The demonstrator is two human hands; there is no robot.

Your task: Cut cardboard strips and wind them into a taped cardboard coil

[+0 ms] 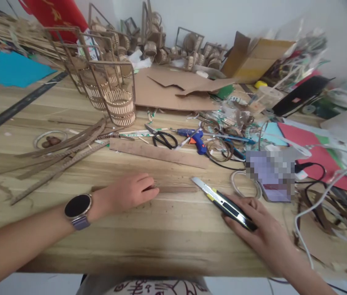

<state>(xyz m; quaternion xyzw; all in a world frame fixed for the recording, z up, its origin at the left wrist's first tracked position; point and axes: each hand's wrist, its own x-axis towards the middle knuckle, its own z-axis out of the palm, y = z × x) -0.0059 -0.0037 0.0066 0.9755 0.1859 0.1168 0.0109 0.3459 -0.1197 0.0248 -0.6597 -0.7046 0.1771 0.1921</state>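
My left hand (130, 190), with a watch (77, 206) on its wrist, rests on a thin brown strip (176, 189) lying across the wooden table. Its fingers are closed over the strip, which sticks out on both sides. In my right hand (259, 229) is a utility knife (230, 207) with a black and yellow handle. Its blade is out and points to the upper left, a short way from the strip's right end. Just beyond the strip lies a long flat piece of cardboard (158, 153).
Woven baskets (120, 107) in tall frames stand at the back left. Brown strips (66, 157) lie at the left. Black-handled scissors (164, 138) and a blue glue gun (196, 138) lie mid-table. A phone (278, 192), cables and a red sheet (311, 151) crowd the right.
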